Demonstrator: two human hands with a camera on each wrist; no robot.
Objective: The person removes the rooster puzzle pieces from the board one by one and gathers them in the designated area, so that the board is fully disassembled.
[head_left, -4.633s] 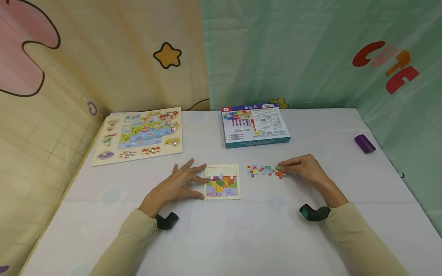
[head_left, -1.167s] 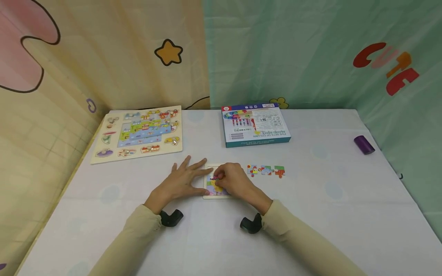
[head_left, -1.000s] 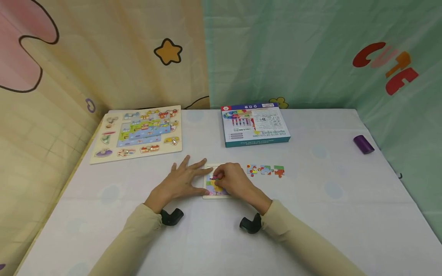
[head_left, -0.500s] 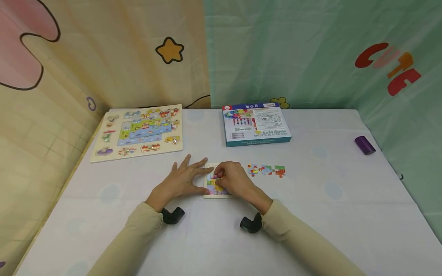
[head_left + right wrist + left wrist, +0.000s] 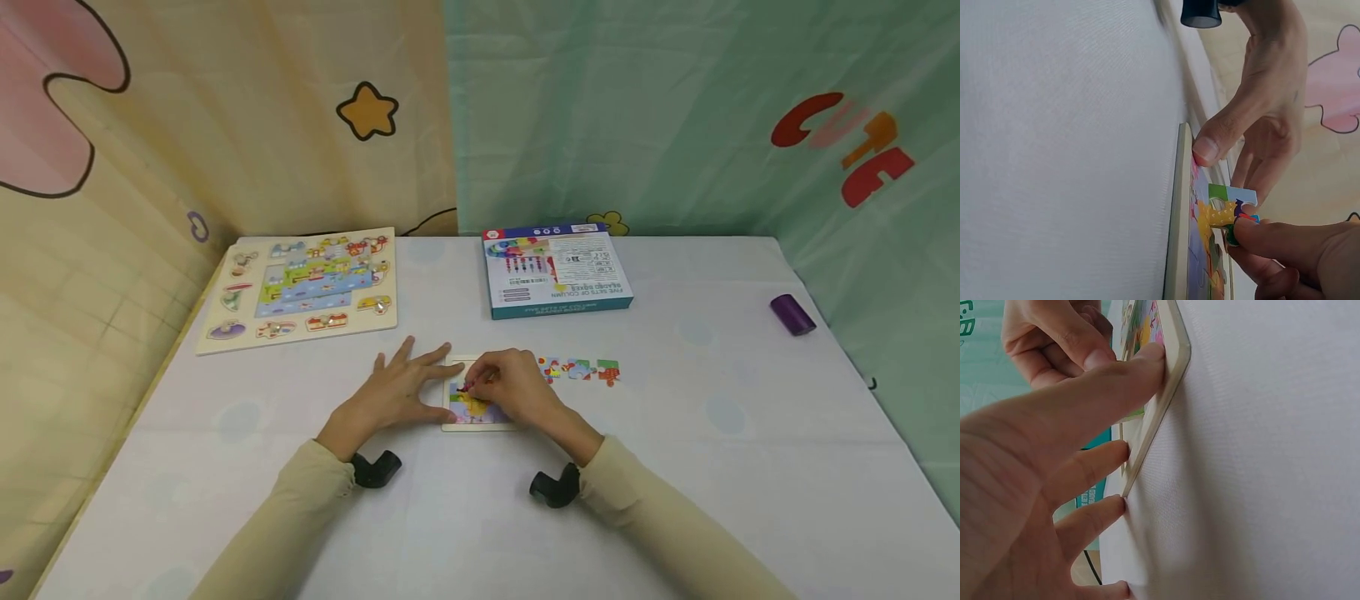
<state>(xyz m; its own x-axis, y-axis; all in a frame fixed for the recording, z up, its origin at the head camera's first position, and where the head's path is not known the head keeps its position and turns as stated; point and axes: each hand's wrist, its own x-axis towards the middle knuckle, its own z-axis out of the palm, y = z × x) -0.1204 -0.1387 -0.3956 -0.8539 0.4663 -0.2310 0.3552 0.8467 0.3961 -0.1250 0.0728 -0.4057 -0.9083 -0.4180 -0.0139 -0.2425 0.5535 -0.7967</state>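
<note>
A small framed jigsaw puzzle [image 5: 480, 427] lies on the white table under both hands. My left hand [image 5: 390, 398] spreads its fingers along the left side, its thumb [image 5: 1141, 365] pressing on a near corner and other fingertips at the frame's edge. With thumb and fingers, my right hand [image 5: 517, 387] pinches a jigsaw piece [image 5: 1225, 212] coloured green, blue and yellow. In the right wrist view the piece stands tilted up from the picture. The right hand covers part of the puzzle. Right of it, three loose jigsaw pieces [image 5: 608, 372] lie in a row.
A larger wooden knob puzzle board [image 5: 217, 304] lies at the back left, with flat picture pieces on it. A printed box [image 5: 558, 275] sits at the back centre. Far right lies a purple cylinder [image 5: 792, 315]. Curtains [image 5: 600, 117] hang behind the table.
My right hand has left the rightmost piece in the loose row and come over the framed puzzle. Just now it has shifted slightly right, tilting a piece up. My left hand stays at the frame.
</note>
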